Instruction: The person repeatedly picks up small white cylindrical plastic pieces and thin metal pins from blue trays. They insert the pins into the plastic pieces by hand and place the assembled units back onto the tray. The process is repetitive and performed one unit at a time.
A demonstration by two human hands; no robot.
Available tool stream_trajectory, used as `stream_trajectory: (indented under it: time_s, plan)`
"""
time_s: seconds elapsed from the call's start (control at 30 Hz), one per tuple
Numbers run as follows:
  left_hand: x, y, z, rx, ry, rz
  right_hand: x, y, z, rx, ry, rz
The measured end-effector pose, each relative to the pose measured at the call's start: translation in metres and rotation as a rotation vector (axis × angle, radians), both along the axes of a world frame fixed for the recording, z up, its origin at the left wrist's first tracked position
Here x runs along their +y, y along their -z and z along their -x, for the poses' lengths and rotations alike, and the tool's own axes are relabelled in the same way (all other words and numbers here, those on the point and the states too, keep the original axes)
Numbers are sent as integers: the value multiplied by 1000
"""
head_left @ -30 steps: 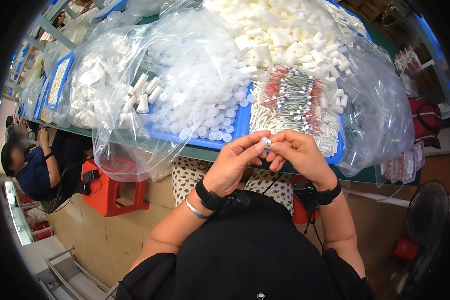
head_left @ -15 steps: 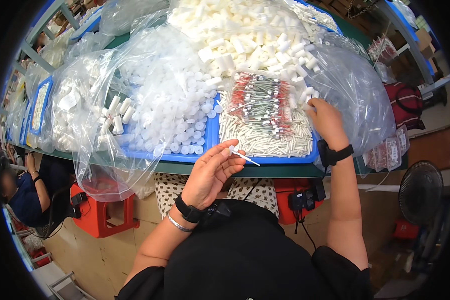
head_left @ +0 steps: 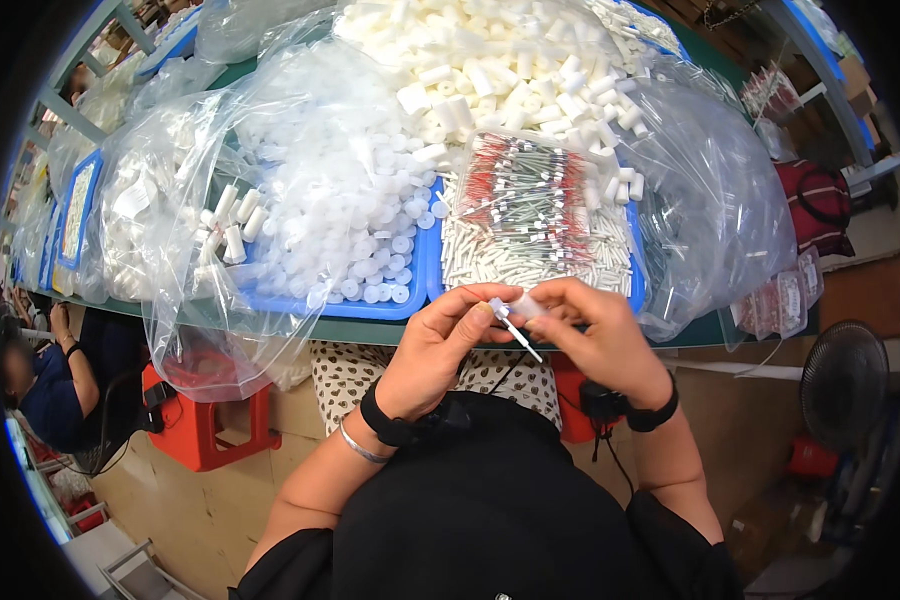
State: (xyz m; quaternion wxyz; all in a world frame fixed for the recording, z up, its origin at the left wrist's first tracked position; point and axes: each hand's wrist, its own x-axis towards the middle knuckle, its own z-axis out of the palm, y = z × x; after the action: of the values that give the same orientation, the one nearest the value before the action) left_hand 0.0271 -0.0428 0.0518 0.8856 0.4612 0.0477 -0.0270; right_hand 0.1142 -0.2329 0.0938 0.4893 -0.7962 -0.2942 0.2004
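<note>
Take the white stemmed piece (head_left: 508,321), held in front of the blue tray (head_left: 434,270) in a nearly closed pinch of the left hand (head_left: 430,348), just beside the smooth pale cylinder (head_left: 527,306) pinched likewise in the right hand (head_left: 602,335), as probably light and stiff, best gripped by its wider head, not its slim stem.
</note>
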Motion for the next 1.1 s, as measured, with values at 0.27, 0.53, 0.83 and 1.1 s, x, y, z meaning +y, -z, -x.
stream_trajectory:
  time_s: [0.27, 0.53, 0.83, 1.1]
  plan:
    - [7, 3, 11, 83, 21, -14, 3, 12, 0, 804, 3, -218]
    - [6, 11, 11, 197, 67, 131, 15, 8, 12, 335, -90, -17]
    - [-1, 6, 7, 292, 71, 47, 4, 18, 5, 792, -20, -202]
    - [-6, 11, 8, 174, 140, 89, -22, 8, -26, 161, 83, -47]
